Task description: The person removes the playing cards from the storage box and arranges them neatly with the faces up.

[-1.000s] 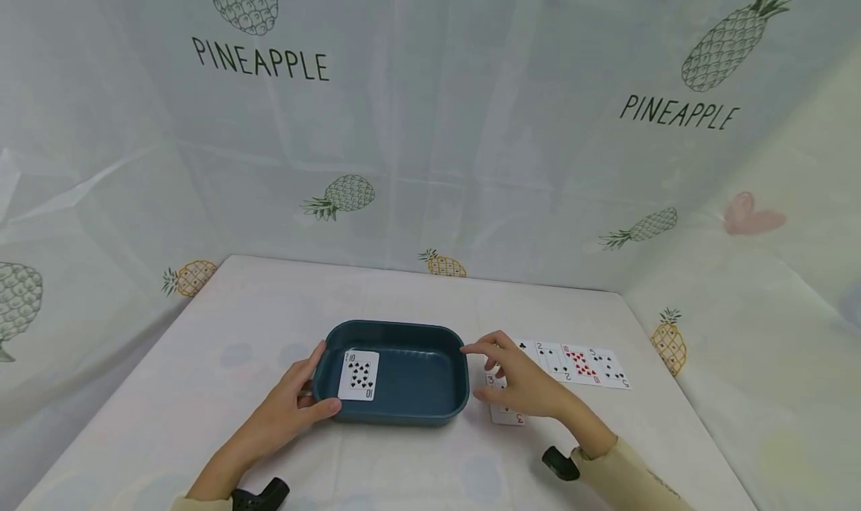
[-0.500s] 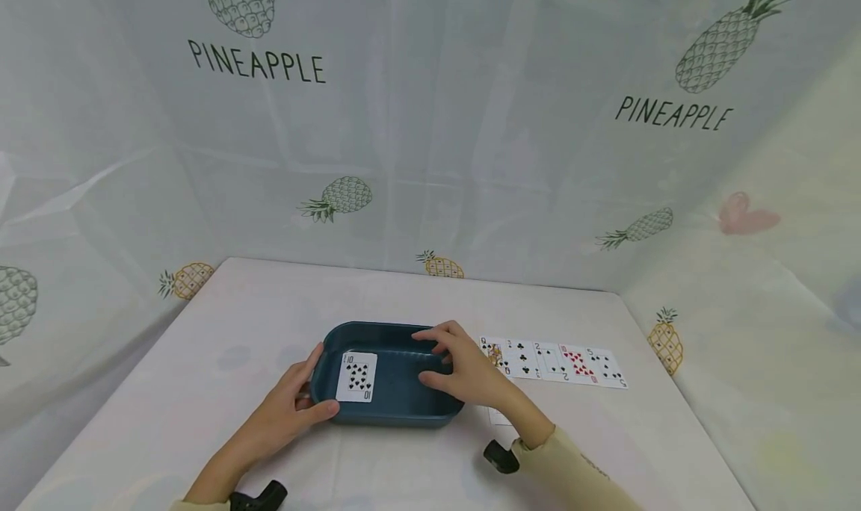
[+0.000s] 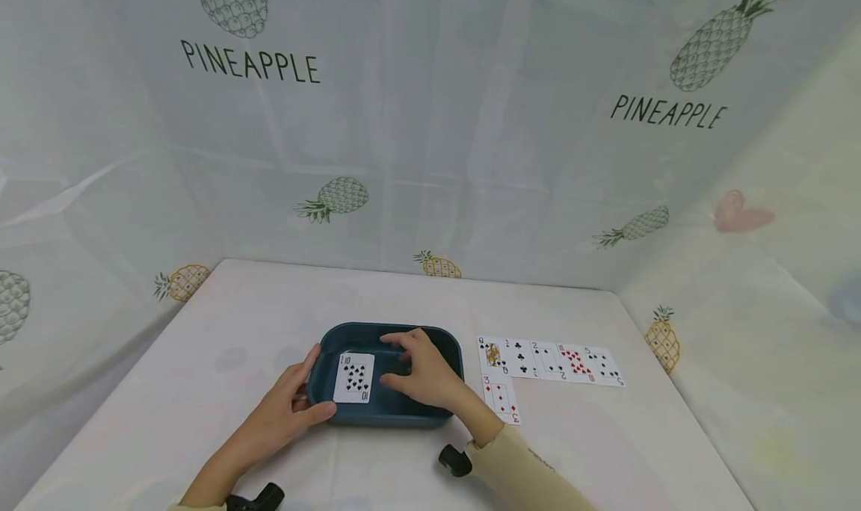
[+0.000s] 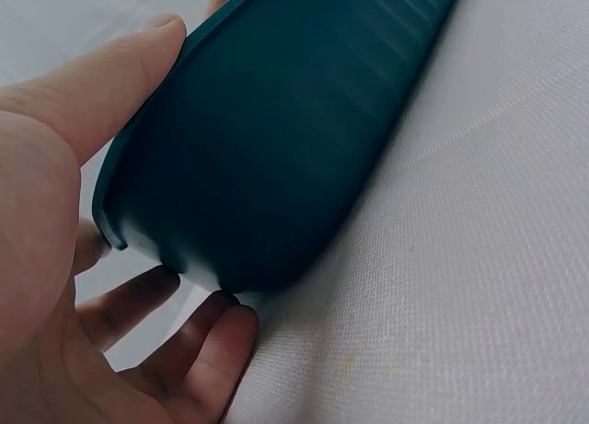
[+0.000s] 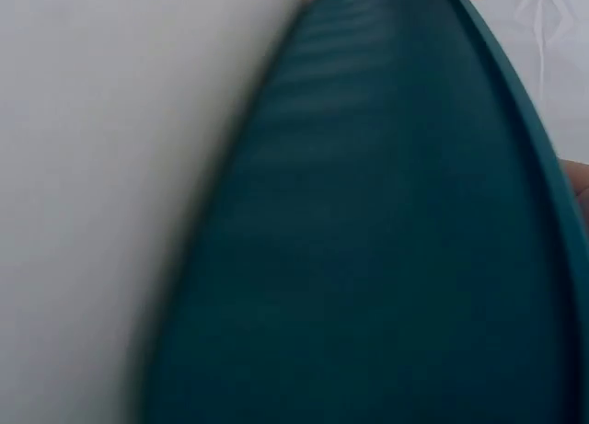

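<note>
Key relation: the spade ten card [image 3: 354,377] lies face up in the left part of the tray [image 3: 386,420], straight left of the right hand [image 3: 424,376]; that sideways gap across the tray floor looks like what matters. Card's long axis runs roughly away from the person; the tray's runs left to right. In the head view the left hand [image 3: 282,406] is nearer: its thumb tip sits just beside the card's near-left corner.

Hands: left grips the tray's left end, thumb at the rim on the near corner, fingers curled against the outside of the end wall. Right reaches in over the tray's right side, thumb and index finger well parted and pointing at the card, nothing held, apart from it. Right wrist view is blurred and mostly tray wall, so can't tell whether that hand touches the tray.

Right of the tray, on the table [image 3: 377,466]: row of five cards [image 3: 551,361], plus a three of diamonds [image 3: 501,399] just on the near side of the row's left end.
</note>
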Action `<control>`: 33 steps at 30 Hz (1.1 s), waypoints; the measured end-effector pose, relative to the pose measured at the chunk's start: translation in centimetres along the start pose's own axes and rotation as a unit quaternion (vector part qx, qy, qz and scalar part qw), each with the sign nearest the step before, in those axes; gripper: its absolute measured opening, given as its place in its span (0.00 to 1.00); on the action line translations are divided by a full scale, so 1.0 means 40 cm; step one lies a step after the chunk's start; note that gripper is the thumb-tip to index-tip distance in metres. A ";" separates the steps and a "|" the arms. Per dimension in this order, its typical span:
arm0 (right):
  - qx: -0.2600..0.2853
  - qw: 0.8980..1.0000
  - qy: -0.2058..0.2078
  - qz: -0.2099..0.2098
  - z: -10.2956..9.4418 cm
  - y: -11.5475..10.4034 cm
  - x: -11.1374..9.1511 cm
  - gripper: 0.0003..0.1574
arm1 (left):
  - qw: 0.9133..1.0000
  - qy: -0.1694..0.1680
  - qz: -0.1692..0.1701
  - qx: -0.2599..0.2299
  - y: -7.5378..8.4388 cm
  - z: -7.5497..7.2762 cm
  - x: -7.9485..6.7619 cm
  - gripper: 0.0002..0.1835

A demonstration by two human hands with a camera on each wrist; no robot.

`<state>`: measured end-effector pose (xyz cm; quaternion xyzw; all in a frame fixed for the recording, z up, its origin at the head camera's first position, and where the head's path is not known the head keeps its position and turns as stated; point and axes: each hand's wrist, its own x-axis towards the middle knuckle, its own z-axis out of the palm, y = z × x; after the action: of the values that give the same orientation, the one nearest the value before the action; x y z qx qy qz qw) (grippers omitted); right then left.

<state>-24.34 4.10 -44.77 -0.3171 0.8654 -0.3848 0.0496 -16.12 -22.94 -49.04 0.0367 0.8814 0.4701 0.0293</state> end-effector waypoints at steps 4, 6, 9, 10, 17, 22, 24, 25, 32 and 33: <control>0.014 1.000 -0.001 0.023 0.037 -0.009 0.016 0.38 | 1.000 0.000 0.009 -0.004 0.000 -0.001 0.000 0.52; 0.015 0.999 0.002 0.033 0.053 -0.012 0.025 0.39 | 1.000 0.001 0.012 -0.002 0.000 0.000 0.000 0.52; 0.015 0.999 0.003 0.044 0.072 -0.017 0.037 0.39 | 1.000 0.001 0.014 0.001 -0.001 0.000 0.000 0.52; 0.013 0.999 0.004 0.046 0.077 -0.018 0.041 0.39 | 1.000 0.000 0.014 0.002 -0.001 0.000 0.001 0.52; -0.003 0.999 -0.007 0.054 0.093 -0.024 0.059 0.41 | 1.000 -0.002 0.009 0.003 0.001 -0.002 -0.002 0.51; -0.024 0.999 -0.021 0.042 0.098 -0.025 0.067 0.42 | 1.000 -0.005 0.012 -0.008 -0.001 -0.001 -0.004 0.50; -0.038 0.998 -0.024 0.040 0.102 -0.021 0.067 0.42 | 1.000 -0.006 0.014 -0.008 -0.001 0.000 -0.003 0.50; -0.046 0.998 -0.025 0.040 0.104 -0.019 0.066 0.42 | 1.000 -0.006 0.014 -0.008 -0.001 0.000 -0.003 0.50; -0.118 0.992 -0.033 0.013 0.116 -0.008 0.060 0.43 | 1.000 -0.001 0.023 -0.008 -0.004 -0.001 0.001 0.50; -0.130 0.991 -0.035 0.009 0.117 -0.008 0.059 0.42 | 1.000 -0.002 0.024 -0.010 -0.005 0.000 0.001 0.50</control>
<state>-24.50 -0.42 -47.42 -0.3261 0.9088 -0.2568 0.0418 -16.15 -23.05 -49.21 0.0586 0.8756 0.4791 0.0198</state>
